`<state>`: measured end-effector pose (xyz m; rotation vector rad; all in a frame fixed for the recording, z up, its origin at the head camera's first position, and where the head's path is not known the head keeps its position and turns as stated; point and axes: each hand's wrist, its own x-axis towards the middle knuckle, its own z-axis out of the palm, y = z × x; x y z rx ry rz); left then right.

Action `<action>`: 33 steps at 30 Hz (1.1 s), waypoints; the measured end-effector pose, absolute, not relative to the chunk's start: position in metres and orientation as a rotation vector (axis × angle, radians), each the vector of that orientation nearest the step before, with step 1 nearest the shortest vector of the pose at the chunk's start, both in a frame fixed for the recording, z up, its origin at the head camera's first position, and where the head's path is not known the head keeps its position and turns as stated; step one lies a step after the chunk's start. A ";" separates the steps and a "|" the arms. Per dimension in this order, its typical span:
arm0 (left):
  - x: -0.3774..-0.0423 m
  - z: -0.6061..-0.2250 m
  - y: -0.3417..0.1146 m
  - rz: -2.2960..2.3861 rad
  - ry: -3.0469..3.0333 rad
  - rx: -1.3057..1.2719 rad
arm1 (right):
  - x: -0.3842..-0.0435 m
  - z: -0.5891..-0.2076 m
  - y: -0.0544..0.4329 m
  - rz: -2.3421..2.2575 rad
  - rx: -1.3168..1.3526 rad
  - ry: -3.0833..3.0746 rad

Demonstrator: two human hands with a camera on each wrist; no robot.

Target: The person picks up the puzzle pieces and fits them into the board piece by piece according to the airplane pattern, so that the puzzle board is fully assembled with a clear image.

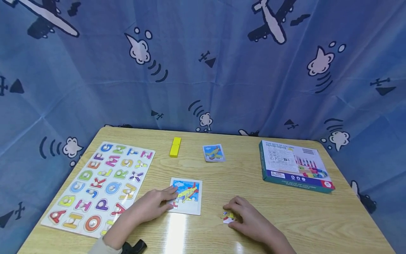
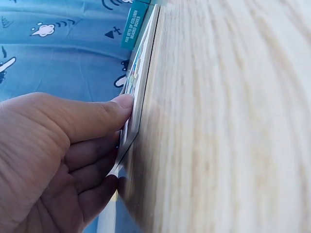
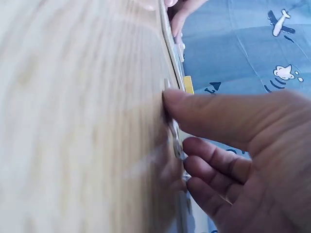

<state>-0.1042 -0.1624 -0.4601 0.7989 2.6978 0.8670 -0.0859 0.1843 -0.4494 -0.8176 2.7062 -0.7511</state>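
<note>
A square jigsaw puzzle in a white frame, with a yellow airplane on blue sky, lies in the middle of the table. White backing shows along its lower part. My left hand rests at its left side, thumb and fingertips touching it; in the left wrist view the thumb lies on its edge. To the right, my right hand pinches a small puzzle piece in yellow, red and white between thumb and fingers, close over the table. The right wrist view shows this piece edge-on.
An alphabet board with colored knobbed letters lies at the left. Behind the puzzle are a yellow block and a small airplane picture card. A beaded-boxes carton lies at the back right. A blue curtain hangs behind the table.
</note>
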 end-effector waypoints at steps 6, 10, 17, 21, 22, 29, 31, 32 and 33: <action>-0.103 -0.462 -0.163 0.872 2.705 0.790 | -0.086 -0.455 0.184 -0.767 -0.829 2.725; -0.102 -0.462 -0.163 0.880 2.704 0.783 | -0.086 -0.454 0.179 -0.708 -0.822 2.738; -0.103 -0.461 -0.163 0.886 2.703 0.781 | -0.092 -0.450 0.166 -0.712 -0.901 2.781; -0.104 -0.462 -0.163 0.885 2.701 0.778 | -0.096 -0.445 0.152 -0.742 -0.916 2.763; -0.104 -0.462 -0.163 0.884 2.702 0.778 | -0.097 -0.445 0.148 -0.754 -0.922 2.762; -0.104 -0.461 -0.162 0.869 2.708 0.782 | -0.102 -0.448 0.118 -0.848 -1.002 2.772; -0.104 -0.461 -0.162 0.869 2.706 0.782 | -0.103 -0.451 0.109 -0.860 -1.033 2.760; -0.104 -0.461 -0.162 0.870 2.705 0.781 | -0.104 -0.452 0.105 -0.869 -1.049 2.752; -0.104 -0.460 -0.162 0.869 2.707 0.779 | -0.104 -0.454 0.101 -0.875 -1.068 2.746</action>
